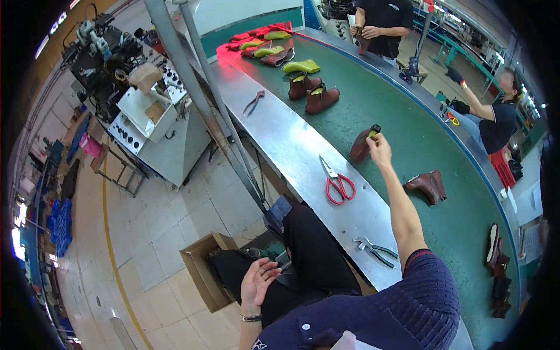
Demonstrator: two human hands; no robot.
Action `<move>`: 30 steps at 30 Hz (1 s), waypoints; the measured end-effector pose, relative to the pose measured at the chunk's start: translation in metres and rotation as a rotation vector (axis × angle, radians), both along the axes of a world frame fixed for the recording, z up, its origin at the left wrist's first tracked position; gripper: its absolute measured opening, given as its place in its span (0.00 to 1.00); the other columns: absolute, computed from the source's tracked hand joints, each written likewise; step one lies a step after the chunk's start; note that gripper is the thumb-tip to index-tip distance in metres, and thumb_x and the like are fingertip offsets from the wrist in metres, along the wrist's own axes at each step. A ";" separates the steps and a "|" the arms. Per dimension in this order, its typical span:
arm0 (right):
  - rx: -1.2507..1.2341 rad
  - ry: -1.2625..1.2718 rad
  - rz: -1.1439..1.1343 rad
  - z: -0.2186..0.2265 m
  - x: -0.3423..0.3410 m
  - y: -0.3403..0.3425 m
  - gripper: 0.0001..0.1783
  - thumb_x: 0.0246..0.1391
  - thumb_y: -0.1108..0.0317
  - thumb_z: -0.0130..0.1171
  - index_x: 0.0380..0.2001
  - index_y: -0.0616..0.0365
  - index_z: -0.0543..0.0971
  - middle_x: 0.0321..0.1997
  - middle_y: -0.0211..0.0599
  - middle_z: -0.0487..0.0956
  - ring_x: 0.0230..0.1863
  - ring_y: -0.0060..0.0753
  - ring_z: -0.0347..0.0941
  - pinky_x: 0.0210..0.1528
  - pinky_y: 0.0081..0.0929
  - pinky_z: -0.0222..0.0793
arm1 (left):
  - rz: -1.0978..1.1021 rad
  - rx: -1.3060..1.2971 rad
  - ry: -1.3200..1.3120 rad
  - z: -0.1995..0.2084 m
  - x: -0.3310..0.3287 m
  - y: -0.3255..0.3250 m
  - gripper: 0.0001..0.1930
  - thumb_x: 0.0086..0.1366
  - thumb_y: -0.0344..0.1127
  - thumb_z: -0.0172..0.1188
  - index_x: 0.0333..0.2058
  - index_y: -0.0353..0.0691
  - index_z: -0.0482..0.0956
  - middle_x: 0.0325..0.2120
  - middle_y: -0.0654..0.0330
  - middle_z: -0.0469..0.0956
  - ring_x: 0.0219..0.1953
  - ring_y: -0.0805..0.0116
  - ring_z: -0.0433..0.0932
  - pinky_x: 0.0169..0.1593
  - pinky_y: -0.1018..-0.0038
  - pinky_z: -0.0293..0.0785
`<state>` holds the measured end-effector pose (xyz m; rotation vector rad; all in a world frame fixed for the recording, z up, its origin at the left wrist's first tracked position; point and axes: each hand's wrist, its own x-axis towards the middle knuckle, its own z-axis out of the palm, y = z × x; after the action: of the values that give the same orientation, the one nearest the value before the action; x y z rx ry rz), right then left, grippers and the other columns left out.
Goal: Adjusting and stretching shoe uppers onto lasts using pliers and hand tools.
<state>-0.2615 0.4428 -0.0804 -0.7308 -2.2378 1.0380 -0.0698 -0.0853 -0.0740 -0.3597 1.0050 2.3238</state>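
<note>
A brown boot with a bit of yellow-green last at its top is on the green conveyor belt. My right hand reaches out over the belt, its fingers closed at the top of that boot. Whether the boot's sole is lifted off the belt I cannot tell. My left hand is held over my lap, palm up, fingers apart, with nothing in it. Scissors with red handles lie on the metal ledge beside the belt. Pincers with dark green handles lie nearer to me on that ledge.
Two brown boots stand farther up the belt, near yellow-green lasts. Another boot lies to the right, with several shoes along the far edge. Pliers rest on the ledge. A metal post and cardboard box are left.
</note>
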 end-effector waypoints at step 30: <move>-0.865 -0.325 1.096 0.115 0.127 -0.305 0.19 0.61 0.61 0.58 0.49 0.63 0.76 0.27 0.26 0.75 0.26 0.14 0.67 0.30 0.16 0.66 | -0.123 -0.409 0.644 0.023 0.014 0.030 0.67 0.43 0.27 0.77 0.70 0.47 0.31 0.70 0.54 0.48 0.69 0.62 0.55 0.68 0.67 0.56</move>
<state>-0.1347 0.1374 0.0349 0.1647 -2.3972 2.6488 -0.0562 -0.0558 -0.0510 0.3223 1.7596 2.1441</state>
